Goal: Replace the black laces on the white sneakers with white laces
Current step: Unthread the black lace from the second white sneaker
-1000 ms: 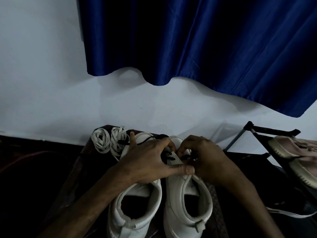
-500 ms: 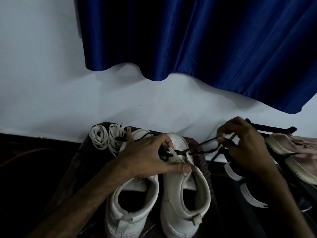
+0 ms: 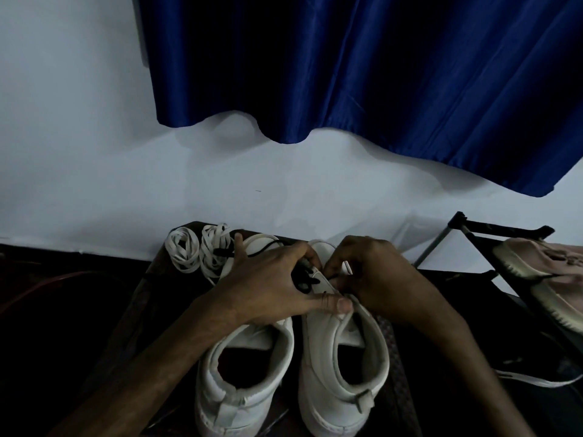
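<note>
Both sneakers sit side by side on the dark tabletop (image 3: 157,279), heels toward the camera. The left hand (image 3: 268,285) reaches over the left sneaker (image 3: 246,373), its grip clamped on the right sneaker (image 3: 340,373), thumb pressing beside the black lace (image 3: 304,280). The right hand (image 3: 378,279) curls in at the eyelets, can't tell if that grip holds anything. The coiled white laces (image 3: 202,252) lie by the wall

A pale wall (image 3: 79,137) rises behind a dark bench (image 3: 176,294). A blue curtain (image 3: 378,74) hangs above, a black rack (image 3: 504,230) stands right. Light is dim.
</note>
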The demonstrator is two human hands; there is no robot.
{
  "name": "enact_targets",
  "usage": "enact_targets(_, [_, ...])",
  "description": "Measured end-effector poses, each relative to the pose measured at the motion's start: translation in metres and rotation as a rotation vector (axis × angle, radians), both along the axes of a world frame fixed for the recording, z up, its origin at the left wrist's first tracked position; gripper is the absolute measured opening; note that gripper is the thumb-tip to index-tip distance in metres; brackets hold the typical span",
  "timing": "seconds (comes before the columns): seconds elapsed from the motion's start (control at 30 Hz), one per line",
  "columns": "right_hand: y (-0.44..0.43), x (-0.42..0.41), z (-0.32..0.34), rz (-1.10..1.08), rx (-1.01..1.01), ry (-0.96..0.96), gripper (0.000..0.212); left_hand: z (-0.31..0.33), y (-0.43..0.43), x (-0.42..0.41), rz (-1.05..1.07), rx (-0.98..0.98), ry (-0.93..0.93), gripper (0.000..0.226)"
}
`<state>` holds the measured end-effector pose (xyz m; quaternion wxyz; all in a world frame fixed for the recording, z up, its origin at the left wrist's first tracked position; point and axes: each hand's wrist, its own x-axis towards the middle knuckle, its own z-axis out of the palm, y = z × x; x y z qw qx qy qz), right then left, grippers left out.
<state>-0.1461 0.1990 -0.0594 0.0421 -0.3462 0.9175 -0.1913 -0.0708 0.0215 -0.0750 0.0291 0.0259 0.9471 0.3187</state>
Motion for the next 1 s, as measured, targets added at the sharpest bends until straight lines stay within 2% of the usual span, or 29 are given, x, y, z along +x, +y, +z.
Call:
enact_targets(0.17, [0.006, 0.004, -0.001, -0.009, -0.081, 0.052, 0.024, -0.003, -0.003, -0.002, 0.008, 0.02, -0.017, 0.066])
enact_targets(0.33, [0.045, -0.012, 0.012, -0.248, -0.13, 0.254, 0.026, -0.004, -0.002, 0.0, 0.016, 0.047, -0.013, 0.067])
enact_targets(0.4, [0.053, -0.015, 0.015, -0.283, -0.147, 0.277, 0.026, -0.003, -0.002, 0.001, 0.024, 0.051, -0.002, 0.068])
enact_targets(0.53, [0.035, -0.007, 0.017, -0.11, -0.164, 0.128, 0.013, -0.004, -0.003, 0.0, 0.023, 0.077, 0.027, 0.071])
enact_targets(0.6, [0.019, -0.001, 0.015, 0.016, -0.17, 0.03, 0.014, -0.007, -0.005, 0.0, 0.017, 0.106, 0.04, 0.068])
enact_targets(0.7, [0.002, 0.003, 0.004, 0.073, -0.09, -0.017, 0.017, -0.01, -0.007, -0.003, 0.066, 0.246, 0.171, 0.049])
enact_targets(0.8, [0.002, 0.002, 0.0, 0.027, -0.098, 0.026, 0.018, -0.005, -0.012, -0.009, 0.205, 0.239, 0.388, 0.019])
enact_targets(1.0, [0.006, 0.001, 0.001, 0.077, -0.044, 0.02, 0.016, 0.007, -0.026, -0.011, 0.448, 0.366, 0.505, 0.005])
